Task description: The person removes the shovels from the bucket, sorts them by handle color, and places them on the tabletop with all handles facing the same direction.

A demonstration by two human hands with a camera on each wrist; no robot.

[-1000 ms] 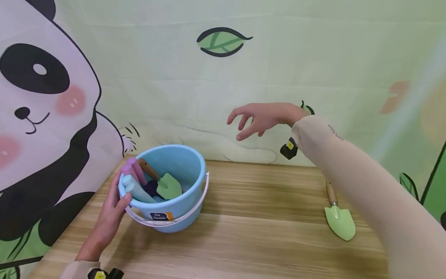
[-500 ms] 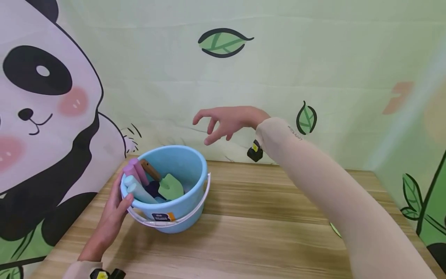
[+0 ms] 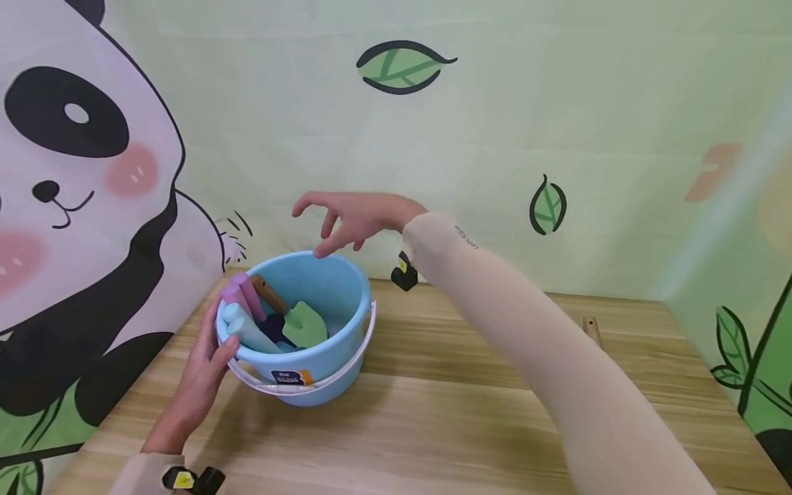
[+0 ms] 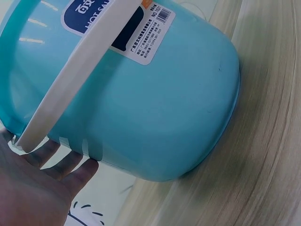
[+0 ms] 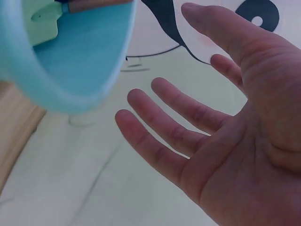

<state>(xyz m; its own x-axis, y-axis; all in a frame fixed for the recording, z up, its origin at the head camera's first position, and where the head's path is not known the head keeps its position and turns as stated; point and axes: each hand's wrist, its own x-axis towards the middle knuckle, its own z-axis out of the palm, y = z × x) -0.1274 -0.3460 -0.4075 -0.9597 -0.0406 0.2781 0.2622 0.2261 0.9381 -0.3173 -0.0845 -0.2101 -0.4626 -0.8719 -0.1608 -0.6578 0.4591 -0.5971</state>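
Gripping the blue bucket (image 3: 337,356) at its rim, the left hand (image 3: 199,383), fingers along the outer wall, has it on the table (image 3: 445,426). Were that hold to slacken while the right hand (image 3: 359,214) knocked the far rim, the bucket might tip, I'd say, spilling the green shovel (image 3: 304,326) lying right of the grip. Holding nothing, the right hand hovers beyond, fingers loosely spread, arm outstretched.
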